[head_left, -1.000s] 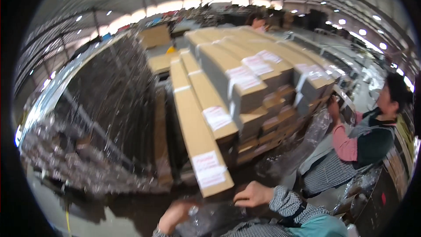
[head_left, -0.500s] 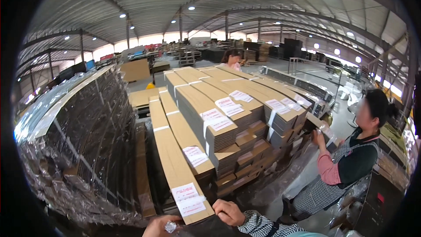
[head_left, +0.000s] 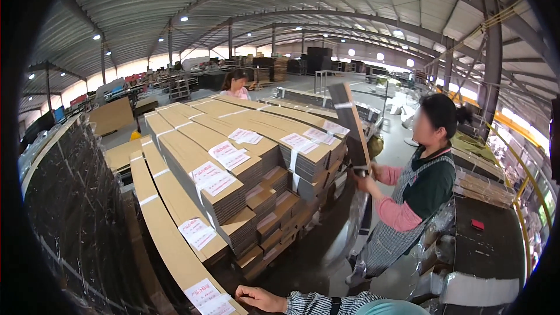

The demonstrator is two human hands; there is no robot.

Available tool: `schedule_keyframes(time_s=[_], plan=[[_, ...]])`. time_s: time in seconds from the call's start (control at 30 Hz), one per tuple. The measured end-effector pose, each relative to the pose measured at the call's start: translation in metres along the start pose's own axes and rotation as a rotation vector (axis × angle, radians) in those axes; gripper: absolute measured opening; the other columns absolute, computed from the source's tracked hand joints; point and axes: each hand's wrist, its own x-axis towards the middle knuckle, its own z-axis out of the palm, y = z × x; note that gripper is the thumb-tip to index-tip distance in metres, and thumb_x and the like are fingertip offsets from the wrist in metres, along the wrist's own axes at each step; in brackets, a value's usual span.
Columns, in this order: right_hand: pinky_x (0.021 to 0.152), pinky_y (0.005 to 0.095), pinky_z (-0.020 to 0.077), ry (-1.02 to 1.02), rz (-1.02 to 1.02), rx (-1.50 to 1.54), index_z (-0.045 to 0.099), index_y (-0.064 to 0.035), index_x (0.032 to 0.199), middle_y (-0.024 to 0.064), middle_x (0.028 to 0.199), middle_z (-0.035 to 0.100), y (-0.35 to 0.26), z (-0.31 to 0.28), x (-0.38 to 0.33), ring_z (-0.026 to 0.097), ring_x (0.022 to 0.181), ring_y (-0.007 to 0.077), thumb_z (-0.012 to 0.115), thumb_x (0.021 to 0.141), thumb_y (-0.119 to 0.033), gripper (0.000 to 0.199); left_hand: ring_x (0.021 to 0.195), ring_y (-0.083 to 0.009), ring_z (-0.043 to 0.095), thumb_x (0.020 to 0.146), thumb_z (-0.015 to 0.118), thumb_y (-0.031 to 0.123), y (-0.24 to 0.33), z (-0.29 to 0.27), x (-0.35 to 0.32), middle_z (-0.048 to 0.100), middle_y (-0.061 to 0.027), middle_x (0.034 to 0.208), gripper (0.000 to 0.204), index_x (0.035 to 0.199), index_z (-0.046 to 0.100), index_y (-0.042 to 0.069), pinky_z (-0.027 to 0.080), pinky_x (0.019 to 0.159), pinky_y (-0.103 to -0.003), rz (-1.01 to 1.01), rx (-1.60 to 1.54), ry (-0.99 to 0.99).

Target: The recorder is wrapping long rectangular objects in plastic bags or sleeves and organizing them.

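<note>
My right hand (head_left: 259, 299), in a striped sleeve, lies at the near end of a long strapped cardboard bundle (head_left: 168, 236), its bent fingers over the right edge. A white label (head_left: 205, 296) with red print sits on that end. My left hand is out of view. Beside this bundle lies a second labelled bundle (head_left: 175, 201), and beyond it rises a high stack of similar bundles (head_left: 233, 118) with grey layered ends and white straps. At the right, a co-worker (head_left: 429, 175) in a checked apron holds a strapped bundle (head_left: 352, 128) tilted nearly upright in both hands.
A plastic-wrapped dark stack (head_left: 76, 210) stands close on the left. Another person (head_left: 235, 86) in pink is behind the main stack. At the right are a dark-topped surface (head_left: 487, 239) with a small red object (head_left: 478, 224) and yellow rails (head_left: 522, 210).
The view has turned right. My left hand, earlier at the bundle's near end with crumpled clear plastic, has left view. The co-worker has raised a bundle to nearly upright.
</note>
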Motion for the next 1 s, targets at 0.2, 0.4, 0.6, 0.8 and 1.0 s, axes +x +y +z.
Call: schedule_keyframes(time_s=[0.2,0.4,0.6,0.8,1.0], plan=[[0.069,0.0287,0.0443,-0.090,-0.060,-0.064,0.056,-0.0038,0.099,0.0014,0.084,0.056,0.016,0.001,-0.006,0.052,0.078,0.0109,0.058,0.099,-0.022,0.019,0.075,-0.0144,0.054,0.098,0.055,0.015,0.095,0.024,0.034,0.059,-0.0036,0.086,0.016,0.098,0.062,0.000,0.045,0.066,-0.029,-0.356,-0.367,0.362],[0.088,0.0260,0.0401,0.128,-0.229,0.017,0.048,0.0008,0.106,0.0058,0.098,0.051,-0.004,0.008,0.035,0.050,0.094,0.0137,0.049,0.101,-0.010,0.012,0.069,-0.0175,0.054,0.097,0.055,0.022,-0.020,0.034,0.047,0.058,-0.0057,0.078,0.024,0.095,0.064,0.000,0.041,0.062,-0.031,-0.013,0.325,0.587],[0.088,0.0314,0.0426,0.265,-0.102,-0.095,0.047,-0.0006,0.112,0.0140,0.101,0.055,0.024,0.032,0.066,0.053,0.095,0.0185,0.048,0.103,-0.017,0.019,0.066,-0.0186,0.050,0.100,0.049,0.030,0.017,0.022,0.093,0.055,-0.0052,0.076,0.034,0.103,0.063,-0.001,0.040,0.061,-0.032,-0.085,0.109,0.732],[0.084,0.0377,0.0452,0.063,-0.128,-0.271,0.049,-0.0031,0.110,0.0183,0.098,0.058,-0.001,0.015,0.021,0.059,0.093,0.0266,0.055,0.098,-0.024,0.025,0.071,-0.0143,0.056,0.098,0.055,0.023,0.054,-0.006,0.036,0.060,-0.0044,0.081,0.020,0.093,0.066,0.006,0.046,0.064,-0.027,-0.174,-0.044,0.373],[0.088,0.0260,0.0453,-0.006,0.281,0.359,0.058,0.0056,0.115,0.0017,0.108,0.065,0.030,0.018,0.038,0.057,0.097,0.0093,0.047,0.104,-0.019,0.030,0.098,-0.0209,0.063,0.096,0.057,0.020,0.062,0.017,0.015,0.068,-0.0103,0.110,0.026,0.114,0.064,0.003,0.051,0.082,-0.031,-0.509,-0.498,0.623]])
